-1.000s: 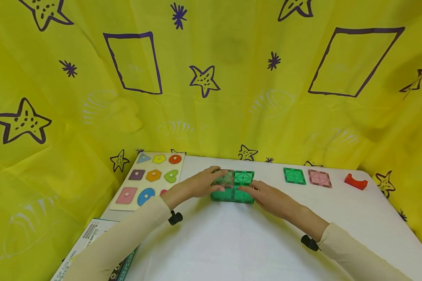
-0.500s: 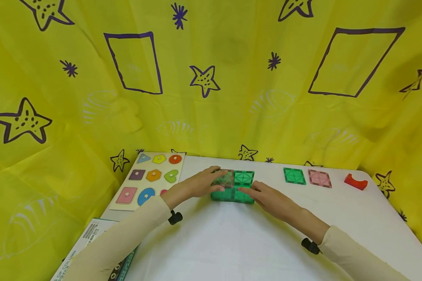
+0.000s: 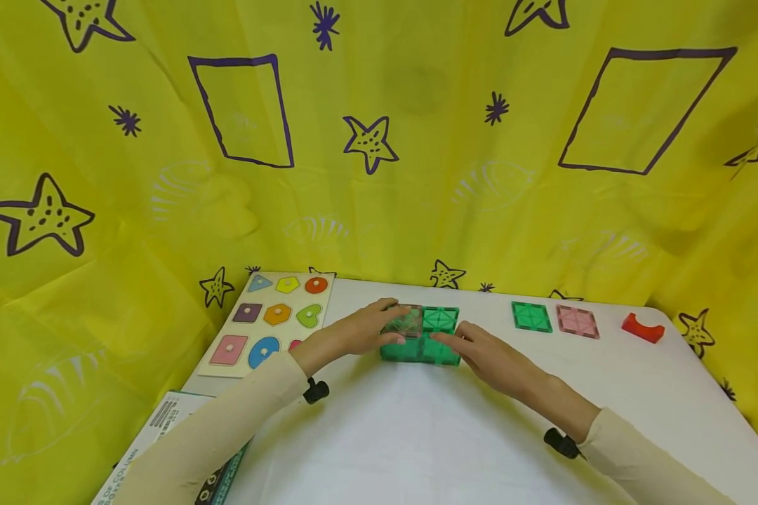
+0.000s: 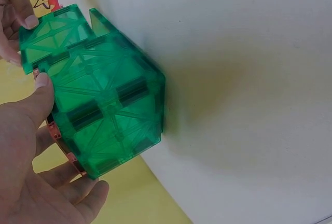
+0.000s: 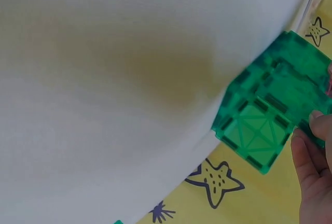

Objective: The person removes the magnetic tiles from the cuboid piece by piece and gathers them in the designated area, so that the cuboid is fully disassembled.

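Note:
Near the back of the table stands a box of translucent green magnetic tiles. A pink magnetic tile lies on its top left, with a green magnetic tile beside it at top right. My left hand holds the left end, thumb on the front edge and fingers over the pink tile. In the left wrist view that thumb presses near the pink edge. At the right end, my right hand pinches a green tile's edge between thumb and fingers, as the right wrist view shows.
A knob shape puzzle board lies to the left, with a printed box in front of it. Off to the right are a loose green tile, a loose pink tile and a red arch block. A yellow curtain hangs behind.
Both hands keep their places on the tile box. The whole head view has shifted very slightly; the box and loose pieces look the same.

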A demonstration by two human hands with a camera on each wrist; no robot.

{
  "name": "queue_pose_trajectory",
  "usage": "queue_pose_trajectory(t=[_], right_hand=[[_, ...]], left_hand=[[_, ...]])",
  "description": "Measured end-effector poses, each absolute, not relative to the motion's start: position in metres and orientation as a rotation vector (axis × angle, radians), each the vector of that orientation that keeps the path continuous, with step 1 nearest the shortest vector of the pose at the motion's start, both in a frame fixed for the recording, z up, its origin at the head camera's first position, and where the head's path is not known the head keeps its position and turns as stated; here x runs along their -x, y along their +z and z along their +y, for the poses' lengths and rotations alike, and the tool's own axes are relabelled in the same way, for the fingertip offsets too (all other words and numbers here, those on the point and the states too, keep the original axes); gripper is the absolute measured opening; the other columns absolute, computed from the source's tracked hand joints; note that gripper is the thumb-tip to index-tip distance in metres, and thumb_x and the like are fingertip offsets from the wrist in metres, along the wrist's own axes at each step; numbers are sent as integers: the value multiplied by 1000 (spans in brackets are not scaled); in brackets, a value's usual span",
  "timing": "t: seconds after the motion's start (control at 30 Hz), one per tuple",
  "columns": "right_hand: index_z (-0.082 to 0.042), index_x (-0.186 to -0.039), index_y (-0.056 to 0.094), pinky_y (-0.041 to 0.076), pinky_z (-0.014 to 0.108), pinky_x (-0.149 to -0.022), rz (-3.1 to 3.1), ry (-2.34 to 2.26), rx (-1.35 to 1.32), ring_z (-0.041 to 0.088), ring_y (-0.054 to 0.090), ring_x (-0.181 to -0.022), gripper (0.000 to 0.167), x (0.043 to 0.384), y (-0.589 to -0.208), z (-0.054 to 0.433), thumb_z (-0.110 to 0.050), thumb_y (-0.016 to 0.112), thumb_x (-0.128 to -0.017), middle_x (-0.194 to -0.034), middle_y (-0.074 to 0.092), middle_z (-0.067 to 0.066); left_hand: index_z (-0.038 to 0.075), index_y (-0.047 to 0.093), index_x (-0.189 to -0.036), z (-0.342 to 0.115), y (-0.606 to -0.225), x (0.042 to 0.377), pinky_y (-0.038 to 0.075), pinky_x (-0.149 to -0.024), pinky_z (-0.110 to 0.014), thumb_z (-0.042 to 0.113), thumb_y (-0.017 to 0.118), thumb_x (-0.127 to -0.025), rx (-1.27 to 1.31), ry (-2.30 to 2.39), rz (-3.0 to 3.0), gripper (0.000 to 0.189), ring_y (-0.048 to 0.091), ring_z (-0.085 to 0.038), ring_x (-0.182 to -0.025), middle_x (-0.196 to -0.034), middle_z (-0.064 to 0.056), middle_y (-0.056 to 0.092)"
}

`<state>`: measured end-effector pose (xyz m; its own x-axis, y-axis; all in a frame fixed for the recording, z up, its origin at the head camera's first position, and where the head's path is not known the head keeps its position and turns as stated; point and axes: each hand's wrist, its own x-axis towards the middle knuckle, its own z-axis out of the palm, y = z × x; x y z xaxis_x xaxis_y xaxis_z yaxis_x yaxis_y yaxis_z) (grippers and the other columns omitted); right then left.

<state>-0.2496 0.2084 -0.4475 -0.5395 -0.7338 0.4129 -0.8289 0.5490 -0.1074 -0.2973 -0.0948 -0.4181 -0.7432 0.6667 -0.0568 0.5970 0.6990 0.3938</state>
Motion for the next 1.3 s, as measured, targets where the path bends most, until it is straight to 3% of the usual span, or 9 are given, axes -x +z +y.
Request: queue_pose_trajectory(t=[0.27, 0.53, 0.77, 1.03, 1.17, 1.3], right_hand=[[-14, -152, 58, 48, 17, -69, -2498, 561, -1191, 3, 48, -86, 60, 253, -429, 219, 7, 71, -97, -103, 52, -6], [-11, -152, 56, 43, 18, -64, -2436, 698, -1034, 6, 42, -78, 61, 264, -413, 238, 10, 69, -96, -99, 49, 0], [0, -151, 55, 49, 22, -62, -2472, 747, -745, 18, 57, -80, 54, 277, -412, 256, 7, 68, -99, -97, 53, 13], [7, -151, 49, 48, 33, -67, -2581, 849, -377, 37, 60, -83, 50, 295, -426, 273, 2, 61, -103, -104, 55, 31], [9, -152, 46, 54, 47, -70, -2632, 898, -261, 46, 63, -91, 50, 302, -433, 275, -1, 59, -105, -109, 57, 37], [8, -153, 44, 52, 61, -82, -2685, 929, -191, 52, 61, -102, 51, 310, -440, 274, -4, 57, -106, -116, 58, 40]], left_hand=[[19, 34, -167, -95, -417, 297, 36, -123, -56, 43, 59, -108, -996, 509, 2725, 68, 35, -42, -155, -171, -20, 28], [18, 34, -167, -94, -416, 297, 36, -123, -56, 42, 60, -108, -1002, 533, 2711, 69, 34, -42, -155, -171, -21, 27], [18, 34, -167, -94, -417, 296, 36, -124, -56, 42, 59, -108, -1008, 528, 2713, 68, 34, -42, -155, -171, -21, 27], [17, 34, -167, -95, -417, 296, 36, -123, -56, 42, 59, -108, -1025, 533, 2710, 69, 33, -42, -155, -170, -22, 27], [17, 34, -167, -95, -418, 296, 37, -123, -56, 41, 59, -108, -1028, 537, 2708, 68, 34, -42, -155, -170, -23, 28], [18, 34, -167, -94, -418, 296, 37, -123, -56, 42, 59, -108, -1023, 529, 2712, 68, 35, -42, -155, -170, -22, 28]])
